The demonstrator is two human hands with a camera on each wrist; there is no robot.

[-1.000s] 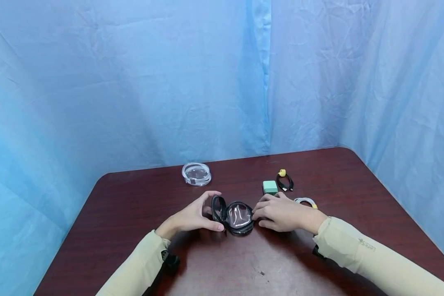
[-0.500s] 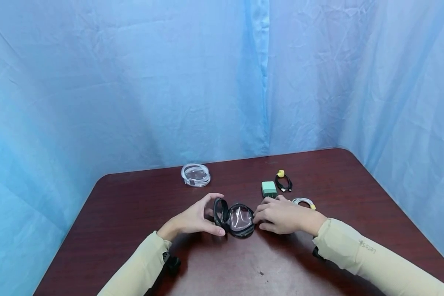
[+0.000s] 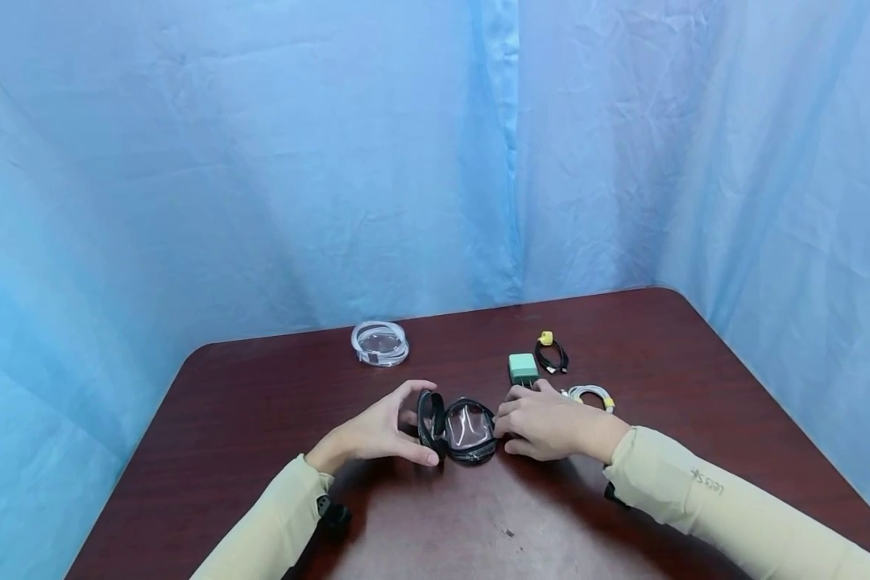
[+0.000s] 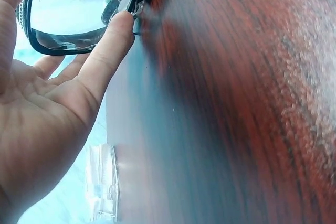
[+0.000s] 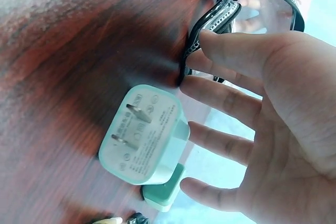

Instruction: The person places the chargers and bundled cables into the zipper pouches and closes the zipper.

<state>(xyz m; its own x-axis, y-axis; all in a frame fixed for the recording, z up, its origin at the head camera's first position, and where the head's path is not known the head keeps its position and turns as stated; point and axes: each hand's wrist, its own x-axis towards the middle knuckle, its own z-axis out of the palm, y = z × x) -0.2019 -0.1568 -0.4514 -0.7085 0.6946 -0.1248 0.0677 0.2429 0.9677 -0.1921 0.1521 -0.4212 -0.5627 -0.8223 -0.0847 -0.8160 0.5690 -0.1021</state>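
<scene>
A small round clear zip pouch [image 3: 470, 425] with black trim lies opened out on the table, one half flat and the other raised. The left hand [image 3: 384, 423] holds the raised half, thumb [image 4: 113, 40] at its near side and fingers behind. At the flat half's right rim is the right hand [image 3: 544, 423]; its thumb and index finger grip the black zip edge [image 5: 212, 22], the other fingers extended. Close to those fingers lies a mint-green plug charger [image 5: 144, 135], prongs showing. Behind it is a second mint-green block [image 5: 165, 187]. The pouch's inside shows nothing clearly.
A coiled white cable or tube [image 3: 380, 344] lies at the back left. A black cable with a yellow tie [image 3: 551, 354] sits behind the right hand, and a white cable with a yellow tie [image 3: 593, 397] is beside it. Blue curtains [image 3: 333, 161] surround the dark red table [image 3: 275, 403].
The pouch and both hands have shifted slightly right and nearer. More of the green charger's prongs shows past the right fingers. The head view has turned a little.
</scene>
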